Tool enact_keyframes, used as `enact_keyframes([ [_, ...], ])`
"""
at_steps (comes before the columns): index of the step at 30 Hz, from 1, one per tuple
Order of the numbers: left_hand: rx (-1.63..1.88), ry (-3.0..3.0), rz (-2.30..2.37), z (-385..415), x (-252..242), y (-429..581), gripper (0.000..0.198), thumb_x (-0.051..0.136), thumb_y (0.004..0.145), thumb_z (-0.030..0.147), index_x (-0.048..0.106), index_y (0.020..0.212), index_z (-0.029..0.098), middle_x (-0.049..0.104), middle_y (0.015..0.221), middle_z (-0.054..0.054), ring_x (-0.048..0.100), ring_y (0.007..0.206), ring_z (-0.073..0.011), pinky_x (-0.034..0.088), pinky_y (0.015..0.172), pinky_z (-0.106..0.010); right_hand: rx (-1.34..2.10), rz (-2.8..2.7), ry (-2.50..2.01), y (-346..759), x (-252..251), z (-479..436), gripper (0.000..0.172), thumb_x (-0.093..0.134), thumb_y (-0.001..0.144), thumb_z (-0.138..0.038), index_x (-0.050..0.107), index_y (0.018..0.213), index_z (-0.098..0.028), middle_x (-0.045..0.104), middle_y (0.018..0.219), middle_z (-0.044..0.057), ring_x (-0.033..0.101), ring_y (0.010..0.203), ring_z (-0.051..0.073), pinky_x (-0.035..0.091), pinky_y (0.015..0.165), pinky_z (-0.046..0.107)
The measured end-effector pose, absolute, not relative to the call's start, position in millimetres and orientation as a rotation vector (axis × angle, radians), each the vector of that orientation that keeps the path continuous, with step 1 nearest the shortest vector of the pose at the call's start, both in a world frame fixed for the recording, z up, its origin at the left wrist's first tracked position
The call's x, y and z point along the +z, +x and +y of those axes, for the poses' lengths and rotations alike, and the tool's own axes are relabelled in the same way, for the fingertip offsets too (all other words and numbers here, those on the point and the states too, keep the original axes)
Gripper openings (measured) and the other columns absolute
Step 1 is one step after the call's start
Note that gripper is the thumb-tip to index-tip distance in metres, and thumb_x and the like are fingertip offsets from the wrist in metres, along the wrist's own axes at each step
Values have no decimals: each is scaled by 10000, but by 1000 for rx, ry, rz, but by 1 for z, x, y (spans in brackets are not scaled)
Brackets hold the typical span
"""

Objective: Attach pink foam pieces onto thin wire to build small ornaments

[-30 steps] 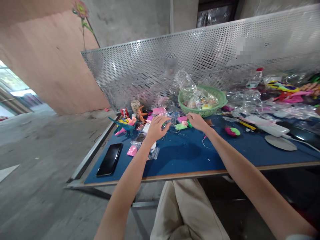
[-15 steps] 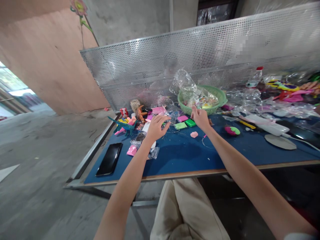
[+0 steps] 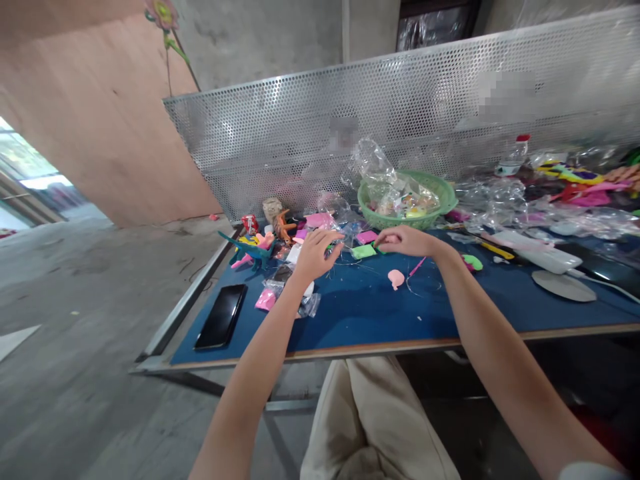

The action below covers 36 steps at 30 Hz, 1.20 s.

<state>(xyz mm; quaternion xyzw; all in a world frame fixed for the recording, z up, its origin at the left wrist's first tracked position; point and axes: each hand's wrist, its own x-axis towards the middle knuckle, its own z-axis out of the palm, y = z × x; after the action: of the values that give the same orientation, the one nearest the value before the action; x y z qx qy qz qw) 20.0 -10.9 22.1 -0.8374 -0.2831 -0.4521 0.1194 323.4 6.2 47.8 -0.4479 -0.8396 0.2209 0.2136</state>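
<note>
My left hand (image 3: 317, 255) hovers over the clutter at the table's left, thumb apart from its curved fingers, nothing visible in its grasp. Wrappers and bits of coloured clay lie around it. Fingers drawn together, my right hand (image 3: 409, 241) is over a bright green block (image 3: 383, 251), mostly covered by the hand. Whether the fingertips grip that block is hidden. Just left of them lies a light green packet (image 3: 363, 252). Nearer me, a pale pink clay piece (image 3: 396, 278) with a short tail rests on the blue table top (image 3: 360, 320). A thin pink tool (image 3: 417, 267) lies beside it.
A green basket (image 3: 367, 212) with plastic-wrapped things stands behind my right hand. A phone (image 3: 220, 317) and a teal clay figure (image 3: 256, 252) are at the left. At the right are a yellow cutter (image 3: 497, 251), a grey oval (image 3: 563, 285) and a red-capped bottle (image 3: 513, 157).
My right hand has turned and come down from the basket's front rim to the green block. The pale pink piece now shows a tail and sits slightly nearer me. My left hand has hardly moved.
</note>
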Motion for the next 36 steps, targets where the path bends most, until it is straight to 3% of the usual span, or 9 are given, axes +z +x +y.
enact_keyframes([
  [4,-1334,-2438,-820,-11,23,20,193,565,1036,322,703,1105,206,774,1084,-85,692,1072,-231,523,1001,-426,863,-2544,-1669,330,53,-3,288,877,634,-488,818,804,-264,793,893,57,730,782,262,528,652,343],
  [6,-1333,-2441,-833,-12,23,19,195,560,1038,325,704,1099,208,775,1084,-84,693,1070,-229,518,1013,-432,956,-2549,-1714,330,53,-5,265,894,595,-466,818,746,-261,798,858,58,735,753,253,518,610,328],
  [10,-1304,-2453,-893,-12,24,19,219,547,1040,346,714,1099,217,777,1096,-86,695,1080,-238,518,1019,-446,996,-2539,-1512,335,51,0,270,861,645,-521,817,691,-259,809,833,44,740,770,246,516,619,310],
  [13,-1295,-2442,-901,-12,24,19,226,546,1038,348,719,1103,216,778,1097,-90,696,1084,-245,516,1020,-454,842,-2399,-1374,341,45,14,352,798,734,-603,831,778,-255,817,864,39,746,829,250,539,705,313],
  [18,-1312,-2445,-866,-12,24,19,207,557,1033,330,717,1089,211,781,1085,-84,698,1073,-240,519,1012,-445,295,-1853,-1736,342,23,40,422,686,847,-586,829,888,-191,804,859,96,735,849,267,519,724,324],
  [24,-1685,-2373,-1047,-12,26,22,318,522,1054,449,723,1074,204,781,1051,-95,716,1007,-220,567,918,-394,303,-1850,-1752,340,15,43,389,655,893,-549,786,851,-186,789,903,118,718,884,285,511,785,345],
  [28,-2054,-2305,-1164,-2,23,21,422,492,1047,564,702,1054,197,769,977,-80,721,840,-174,592,764,-324,196,-1827,-1408,327,26,30,338,574,947,-424,710,1134,-178,750,971,99,690,893,267,530,864,384],
  [31,-2255,-2371,-1189,4,22,20,480,436,1052,613,692,1046,207,761,942,-69,690,699,-142,585,644,-299,244,-1945,-1050,304,32,15,452,451,1012,-363,562,1415,-190,701,1208,126,690,1018,267,548,958,431],
  [36,-2271,-2915,-1290,-4,25,27,583,526,966,720,738,1056,185,789,943,-103,754,765,-202,648,706,-372,247,-1947,-777,258,30,-10,588,380,1077,-407,288,1641,-269,598,1503,131,642,1302,293,512,1116,502],
])
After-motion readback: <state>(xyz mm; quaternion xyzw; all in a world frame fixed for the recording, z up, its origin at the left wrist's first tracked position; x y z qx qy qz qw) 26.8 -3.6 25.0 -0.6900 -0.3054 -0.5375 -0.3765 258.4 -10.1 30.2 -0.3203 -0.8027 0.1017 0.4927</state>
